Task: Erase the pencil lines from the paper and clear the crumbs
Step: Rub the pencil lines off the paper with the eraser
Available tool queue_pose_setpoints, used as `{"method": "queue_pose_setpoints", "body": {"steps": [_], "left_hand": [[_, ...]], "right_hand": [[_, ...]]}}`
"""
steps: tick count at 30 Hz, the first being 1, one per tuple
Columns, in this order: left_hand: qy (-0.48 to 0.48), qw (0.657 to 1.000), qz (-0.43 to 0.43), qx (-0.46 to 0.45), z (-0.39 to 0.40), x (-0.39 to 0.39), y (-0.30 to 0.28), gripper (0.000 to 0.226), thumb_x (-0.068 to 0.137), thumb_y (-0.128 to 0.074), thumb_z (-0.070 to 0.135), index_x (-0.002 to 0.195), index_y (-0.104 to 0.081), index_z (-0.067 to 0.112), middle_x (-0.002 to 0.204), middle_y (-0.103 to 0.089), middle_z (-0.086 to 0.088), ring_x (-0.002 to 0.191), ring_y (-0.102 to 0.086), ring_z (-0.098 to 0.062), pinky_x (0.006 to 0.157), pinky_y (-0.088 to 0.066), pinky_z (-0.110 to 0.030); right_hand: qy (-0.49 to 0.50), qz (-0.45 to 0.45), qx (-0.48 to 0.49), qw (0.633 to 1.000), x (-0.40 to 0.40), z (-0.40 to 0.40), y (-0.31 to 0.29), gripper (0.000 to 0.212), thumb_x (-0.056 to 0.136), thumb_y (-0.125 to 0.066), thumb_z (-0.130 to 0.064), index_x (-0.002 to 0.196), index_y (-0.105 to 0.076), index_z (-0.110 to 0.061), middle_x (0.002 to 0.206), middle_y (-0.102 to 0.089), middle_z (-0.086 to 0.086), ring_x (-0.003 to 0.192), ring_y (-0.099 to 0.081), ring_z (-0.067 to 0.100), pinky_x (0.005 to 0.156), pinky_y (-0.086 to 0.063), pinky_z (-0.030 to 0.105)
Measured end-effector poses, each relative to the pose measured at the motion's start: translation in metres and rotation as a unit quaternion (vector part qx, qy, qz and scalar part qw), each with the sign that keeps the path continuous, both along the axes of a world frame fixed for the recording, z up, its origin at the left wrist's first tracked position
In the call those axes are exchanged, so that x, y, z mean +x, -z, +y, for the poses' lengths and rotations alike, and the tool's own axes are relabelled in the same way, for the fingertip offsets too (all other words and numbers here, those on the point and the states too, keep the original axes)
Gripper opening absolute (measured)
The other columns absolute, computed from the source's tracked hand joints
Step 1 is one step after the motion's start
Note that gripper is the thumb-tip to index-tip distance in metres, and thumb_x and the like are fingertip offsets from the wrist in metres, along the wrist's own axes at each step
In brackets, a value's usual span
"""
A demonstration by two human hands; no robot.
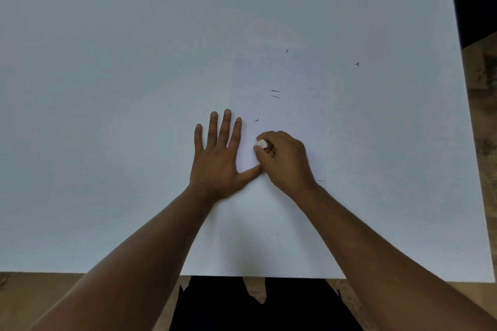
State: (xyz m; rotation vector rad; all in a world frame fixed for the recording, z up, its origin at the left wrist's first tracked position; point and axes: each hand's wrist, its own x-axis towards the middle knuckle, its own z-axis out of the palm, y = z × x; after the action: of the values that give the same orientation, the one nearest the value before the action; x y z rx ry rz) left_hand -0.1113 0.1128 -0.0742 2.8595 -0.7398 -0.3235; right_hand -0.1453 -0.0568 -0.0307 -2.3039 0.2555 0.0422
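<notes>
right hand (285, 158) fingers curled, pinching a small white eraser (261, 144) at the tips, eraser low on the paper (279, 115) at frame centre. left hand (217, 158) flat, fingers spread, thumb angled toward the right hand; likely pinning the sheet so rubbing does not drag it. no pencil lines clearly visible near the eraser. dark crumbs (274, 93) scattered above and right of the hands, not yet cleared. paper lies on a larger white board (107, 88); wooden table (481, 115) at right edge.
</notes>
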Motion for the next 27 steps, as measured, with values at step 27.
{"method": "queue_pose_setpoints", "body": {"steps": [27], "left_hand": [[0.012,0.999,-0.003,0.03,-0.003,0.0,-0.001,0.109,0.088,-0.018,0.09,0.166,-0.005,0.015,0.173,0.011,-0.007,0.158,0.017,-0.03,0.124,0.002,-0.064]], "right_hand": [[-0.169,-0.108,-0.207,0.957,0.024,-0.059,0.014,0.023,0.097,-0.048,-0.02,0.098,-0.069,-0.01,0.087,-0.062,0.01,0.08,-0.061,0.032,0.068,-0.052,0.041]]}}
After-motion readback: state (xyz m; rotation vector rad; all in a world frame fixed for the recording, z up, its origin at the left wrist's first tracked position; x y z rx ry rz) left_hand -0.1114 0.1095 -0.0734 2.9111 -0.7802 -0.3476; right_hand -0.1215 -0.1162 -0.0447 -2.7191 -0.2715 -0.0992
